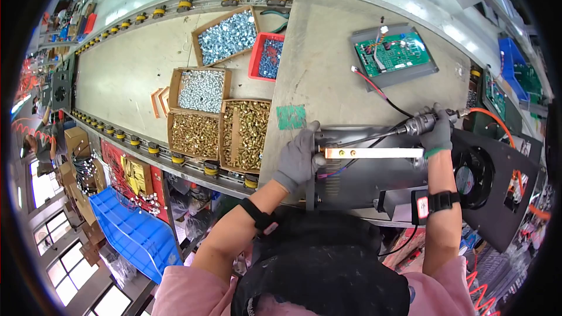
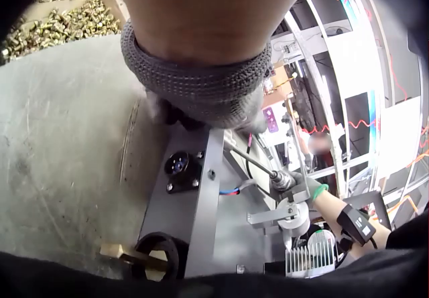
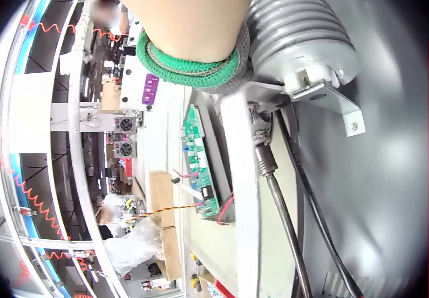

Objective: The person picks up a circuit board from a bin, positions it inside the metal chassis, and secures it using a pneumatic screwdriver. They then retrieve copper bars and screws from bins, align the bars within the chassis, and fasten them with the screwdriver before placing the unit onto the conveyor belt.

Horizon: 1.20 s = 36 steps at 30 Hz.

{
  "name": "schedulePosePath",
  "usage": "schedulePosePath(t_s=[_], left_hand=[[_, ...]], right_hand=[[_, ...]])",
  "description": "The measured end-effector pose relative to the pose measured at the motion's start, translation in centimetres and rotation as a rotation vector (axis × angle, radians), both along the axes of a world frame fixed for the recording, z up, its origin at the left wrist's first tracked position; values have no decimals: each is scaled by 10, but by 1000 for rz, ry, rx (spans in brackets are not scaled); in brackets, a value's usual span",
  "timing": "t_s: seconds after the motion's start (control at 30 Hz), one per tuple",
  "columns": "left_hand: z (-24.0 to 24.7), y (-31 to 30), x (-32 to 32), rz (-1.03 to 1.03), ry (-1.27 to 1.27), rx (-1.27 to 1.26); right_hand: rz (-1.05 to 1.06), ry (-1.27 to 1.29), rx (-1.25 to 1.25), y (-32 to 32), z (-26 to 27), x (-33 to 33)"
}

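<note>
A grey metal chassis (image 1: 351, 190) lies before the person. Its left end panel (image 2: 206, 211) is gripped by the gloved left hand (image 1: 295, 158), whose fingertips are mostly hidden in the left wrist view. The gloved right hand (image 1: 438, 134) holds a powered screwdriver (image 1: 420, 124) level above the chassis. Its long shaft (image 3: 285, 224) points left, towards the left hand; where the tip meets the chassis is hidden. A pale metal bar (image 1: 380, 153) with two brass-coloured fasteners near its left end runs lengthwise over the chassis, just below the shaft in the head view.
Behind the chassis a green circuit board (image 1: 395, 52) sits on a grey plate, with red and black wires. Left are boxes of brass screws (image 1: 194, 134) and silver screws (image 1: 201, 89), plus a red tray (image 1: 254, 61). A black fan (image 1: 465, 179) and orange hose (image 1: 494, 116) are at right.
</note>
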<state>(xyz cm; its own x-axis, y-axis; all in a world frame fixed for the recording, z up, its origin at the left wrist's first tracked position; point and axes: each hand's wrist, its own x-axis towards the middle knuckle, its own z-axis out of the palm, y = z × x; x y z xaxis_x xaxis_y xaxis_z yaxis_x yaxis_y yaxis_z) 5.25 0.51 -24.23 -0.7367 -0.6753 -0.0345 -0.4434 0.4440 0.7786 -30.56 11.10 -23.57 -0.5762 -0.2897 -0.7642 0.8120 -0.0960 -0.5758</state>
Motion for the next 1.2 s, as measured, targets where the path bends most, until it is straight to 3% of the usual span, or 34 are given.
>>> schedulePosePath(t_s=[0.17,0.23,0.3,0.37,0.47,0.5,0.57,0.67,0.83,0.87,0.9,0.97,1.03,1.07,1.17,1.2], left_hand=[[31,-5,-2,-43,-223,115],[37,-8,-3,-75,-272,86],[43,-17,-5,-186,-343,116],[35,-26,-6,-248,-394,-25],[51,-49,-14,-256,-432,-1],[46,-55,-13,-248,-418,-49],[56,-72,-17,-282,-499,56],[76,-87,-15,-231,-572,147],[62,-96,4,-158,-558,142],[67,-97,7,-119,-499,114],[70,-96,13,-84,-446,93],[54,-98,22,-59,-482,88],[50,-103,28,-36,-470,55],[46,-104,32,-36,-492,69],[47,-107,36,-17,-422,23],[51,-107,36,-8,-416,30]], right_hand=[[29,-22,49,-11,89,3],[195,317,-115,-14,136,-12],[222,593,-165,-33,209,-12],[193,883,-57,-55,291,2],[224,1380,10,-81,378,-19],[361,1175,-66,-85,407,-26],[360,1323,21,-108,446,-46],[188,1736,53,-160,456,-83],[171,1738,152,-224,450,-123],[132,1860,171,-236,436,-154],[189,1820,376,-236,432,-159],[15,2156,966,-232,434,-126],[152,2177,1122,-226,423,-116],[120,2171,1186,-224,418,-121],[373,2087,937,-210,428,-115],[409,2095,1013,-208,430,-115]])
